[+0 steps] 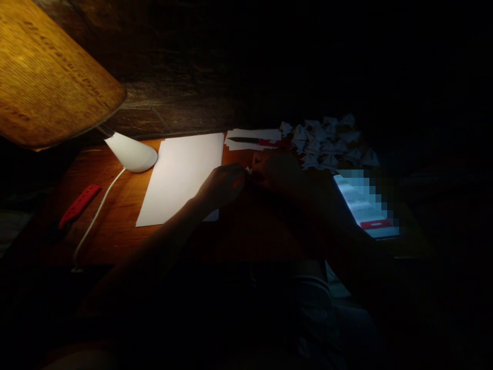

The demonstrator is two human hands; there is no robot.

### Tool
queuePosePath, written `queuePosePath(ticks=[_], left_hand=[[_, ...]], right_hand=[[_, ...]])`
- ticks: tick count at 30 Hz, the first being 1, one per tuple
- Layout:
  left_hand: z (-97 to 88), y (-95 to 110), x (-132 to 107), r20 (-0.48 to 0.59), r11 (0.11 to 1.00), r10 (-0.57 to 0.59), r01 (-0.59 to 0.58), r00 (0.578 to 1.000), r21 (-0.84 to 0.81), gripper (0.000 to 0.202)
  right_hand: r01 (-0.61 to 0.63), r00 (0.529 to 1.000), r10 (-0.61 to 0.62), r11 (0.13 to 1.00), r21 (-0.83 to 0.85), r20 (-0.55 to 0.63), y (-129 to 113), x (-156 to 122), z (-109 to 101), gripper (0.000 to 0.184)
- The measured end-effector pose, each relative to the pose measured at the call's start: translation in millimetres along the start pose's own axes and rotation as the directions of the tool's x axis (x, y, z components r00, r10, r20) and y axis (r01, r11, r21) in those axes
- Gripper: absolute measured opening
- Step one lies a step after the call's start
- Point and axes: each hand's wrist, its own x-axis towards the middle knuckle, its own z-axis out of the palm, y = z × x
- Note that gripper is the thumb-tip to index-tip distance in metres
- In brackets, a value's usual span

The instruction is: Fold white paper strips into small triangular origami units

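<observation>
My left hand and my right hand meet over the middle of the wooden table, fingers curled in. Between their fingertips shows a small white piece of paper, mostly hidden by the fingers. Under my left forearm and wrist lies a stack of white paper sheets. Just beyond my right hand, a knife with a red handle rests on smaller cut papers. A pile of small folded paper pieces sits behind and to the right of that hand.
A lamp with a white base and a yellow-lit shade stands at the left, its white cord running to the front edge. Near it lies a red, strip-shaped object. A lit phone is at the right. Much is dark.
</observation>
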Motion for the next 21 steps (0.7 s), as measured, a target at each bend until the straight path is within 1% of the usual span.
queuePosePath(ticks=[4, 8, 13, 17, 21], left_hand=[[0.3, 0.1, 0.8, -0.005, 1.0, -0.021, 0.021, 1.0, -0.008, 0.021], [-0.8, 3.2, 1.7, 0.015, 0.997, -0.047, 0.046, 0.999, 0.066, 0.021], [-0.3, 5.9, 1.5, 0.026, 0.986, -0.088, 0.084, 0.996, 0.144, 0.014], [1.3, 5.3, 0.8, 0.022, 0.981, -0.103, 0.098, 0.994, 0.166, 0.012], [-0.1, 7.9, 1.3, 0.024, 0.976, -0.143, 0.137, 0.989, 0.171, 0.01]], right_hand=[[-0.025, 0.999, 0.024, 1.0, 0.008, 0.028, -0.9, -0.9, -0.4, 0.028], [-0.052, 0.997, 0.054, 0.998, -0.029, 0.055, -4.9, 0.0, 0.4, 0.029], [-0.082, 0.993, 0.087, 0.995, -0.064, 0.074, -10.1, 1.1, 1.2, 0.026], [-0.056, 0.995, 0.059, 0.998, -0.039, 0.076, -11.9, 1.4, -0.7, 0.027], [-0.062, 0.995, 0.062, 0.998, -0.013, 0.073, -12.7, 2.2, -2.9, 0.022]])
